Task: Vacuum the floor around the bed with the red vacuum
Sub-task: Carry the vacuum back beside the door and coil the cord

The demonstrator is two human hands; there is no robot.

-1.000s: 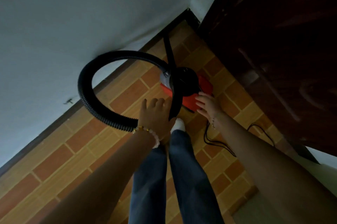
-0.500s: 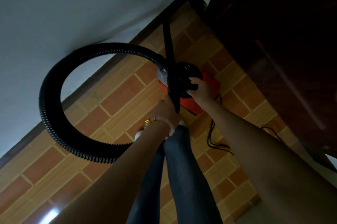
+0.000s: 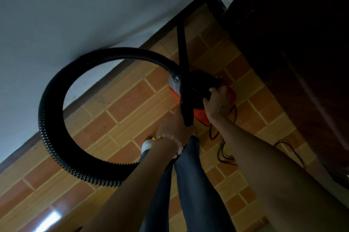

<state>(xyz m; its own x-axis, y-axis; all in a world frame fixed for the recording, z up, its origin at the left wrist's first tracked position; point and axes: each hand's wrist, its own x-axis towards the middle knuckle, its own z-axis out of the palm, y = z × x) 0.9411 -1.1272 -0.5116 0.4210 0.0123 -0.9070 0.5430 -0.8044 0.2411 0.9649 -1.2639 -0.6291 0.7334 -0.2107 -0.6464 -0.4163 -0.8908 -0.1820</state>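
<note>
A person is bending over the red vacuum [image 3: 201, 117], which is sitting on the tiled floor [image 3: 122, 118] just right of the frame's centre, at about 1 o'clock from the person's white shoe [image 3: 146, 144]. The right hand [image 3: 219, 103] is the nearer one, its fingers curling over the canister's black top [image 3: 200, 84]. The left hand [image 3: 173, 126], a beaded bracelet [image 3: 170, 138] at its wrist, is gripping the lower end of the black wand [image 3: 182, 46], though its fingers are mostly hidden. The wand's long axis is running toward 12 o'clock, into the corner. The ribbed hose [image 3: 51, 99] is looping out to 9 o'clock against the white wall [image 3: 75, 14]. Dark wooden furniture [image 3: 292, 52] is crowding the 3 o'clock side, and the power cord [image 3: 222, 149] is trailing loose at 5 o'clock, likely to snag a lift.
</note>
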